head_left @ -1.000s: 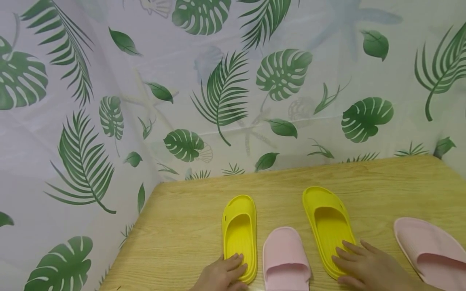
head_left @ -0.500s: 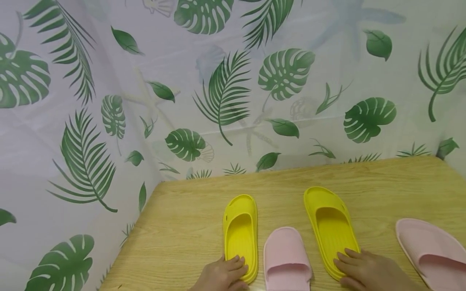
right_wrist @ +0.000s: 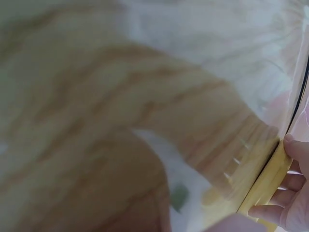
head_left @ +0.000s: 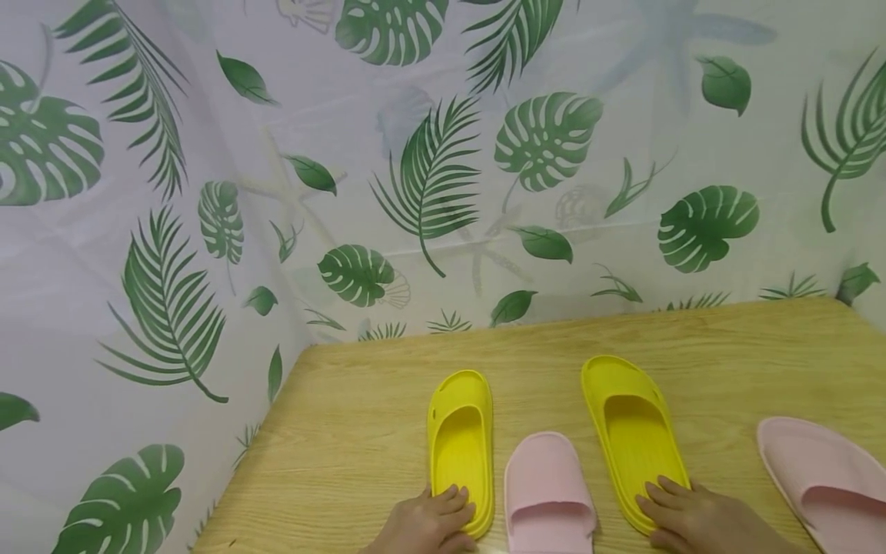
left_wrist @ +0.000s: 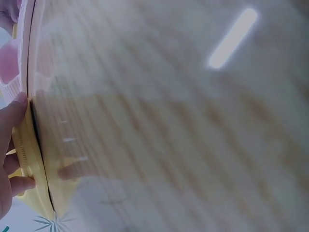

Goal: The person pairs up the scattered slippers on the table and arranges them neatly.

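Observation:
Two yellow slippers lie toe-away on the table in the head view. My left hand (head_left: 422, 527) holds the heel of the left yellow slipper (head_left: 460, 431), fingers over the footbed. In the left wrist view its thumb (left_wrist: 20, 99) is at one edge and a finger (left_wrist: 23, 184) at the other. My right hand (head_left: 706, 519) holds the heel of the right yellow slipper (head_left: 631, 435), whose toe points slightly left. In the right wrist view, thumb and fingers span that heel. A pink slipper (head_left: 543, 473) lies between the yellow ones, its heel cut off by the frame.
Another pink slipper (head_left: 820, 458) lies at the right, angled toe-left and partly out of frame. The wood-grain tabletop (head_left: 346, 431) runs back to a white leaf-print cloth (head_left: 443, 308). More of this cloth hangs along the left side.
My right hand's spread fingers have come down and closer together on the right yellow slipper's heel. My left hand stays on its slipper. The whole head view has shifted slightly.

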{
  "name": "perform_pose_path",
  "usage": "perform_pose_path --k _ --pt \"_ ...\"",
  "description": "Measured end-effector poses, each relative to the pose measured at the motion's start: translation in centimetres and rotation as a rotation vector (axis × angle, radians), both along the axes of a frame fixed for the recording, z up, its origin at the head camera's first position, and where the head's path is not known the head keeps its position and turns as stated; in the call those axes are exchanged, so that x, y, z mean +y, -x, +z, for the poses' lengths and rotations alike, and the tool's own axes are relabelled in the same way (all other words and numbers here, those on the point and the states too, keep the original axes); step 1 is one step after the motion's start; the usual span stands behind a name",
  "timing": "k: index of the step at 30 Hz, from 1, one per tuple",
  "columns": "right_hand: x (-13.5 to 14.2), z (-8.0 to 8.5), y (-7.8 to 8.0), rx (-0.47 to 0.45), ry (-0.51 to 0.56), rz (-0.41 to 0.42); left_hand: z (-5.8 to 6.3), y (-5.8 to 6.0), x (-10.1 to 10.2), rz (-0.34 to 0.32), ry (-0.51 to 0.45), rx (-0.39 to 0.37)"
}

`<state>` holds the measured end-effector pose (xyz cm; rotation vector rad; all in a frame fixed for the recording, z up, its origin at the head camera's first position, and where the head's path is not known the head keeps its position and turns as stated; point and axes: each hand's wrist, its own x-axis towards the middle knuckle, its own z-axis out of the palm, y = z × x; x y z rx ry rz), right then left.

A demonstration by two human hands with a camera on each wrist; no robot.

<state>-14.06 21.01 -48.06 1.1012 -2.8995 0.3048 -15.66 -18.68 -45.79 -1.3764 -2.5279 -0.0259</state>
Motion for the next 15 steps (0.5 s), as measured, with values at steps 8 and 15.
perform_pose_path --k 8,15 --pt "0.04 -0.12 -0.12 0.068 0.007 0.018 -0.51 0.23 0.04 -0.06 -0.027 0.086" --pt "-0.04 0.09 0.18 0.141 -0.019 0.055 -0.42 0.39 0.16 -0.053 -0.014 0.089"
